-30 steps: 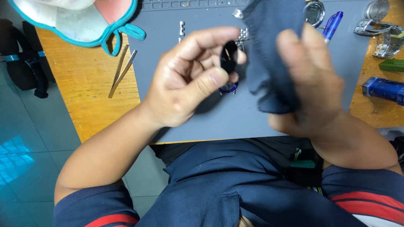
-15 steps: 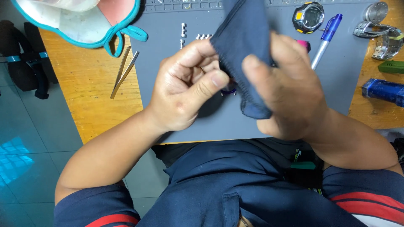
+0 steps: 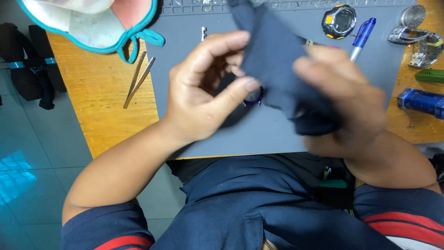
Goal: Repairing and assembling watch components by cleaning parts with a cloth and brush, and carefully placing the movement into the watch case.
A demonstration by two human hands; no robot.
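My left hand (image 3: 203,92) is raised over the grey work mat (image 3: 194,51), its thumb and fingers pinched around a small dark part that is mostly hidden inside the hand. My right hand (image 3: 342,97), blurred, grips a dark blue cloth (image 3: 273,55) and presses it against the part my left hand holds. A small purple ring (image 3: 255,98) shows just below my left thumb; whether it lies on the mat or belongs to the held part I cannot tell.
Metal tweezers (image 3: 138,78) lie on the wooden table (image 3: 97,106) left of the mat. A digital watch case (image 3: 339,21) and a blue pen (image 3: 362,34) sit at the mat's far right. A metal watch band (image 3: 418,39), green item (image 3: 430,75), blue box (image 3: 421,102) at right.
Both hands have shifted slightly right. My right hand has rubbed the cloth down and across the held part, and the cloth now covers it more.
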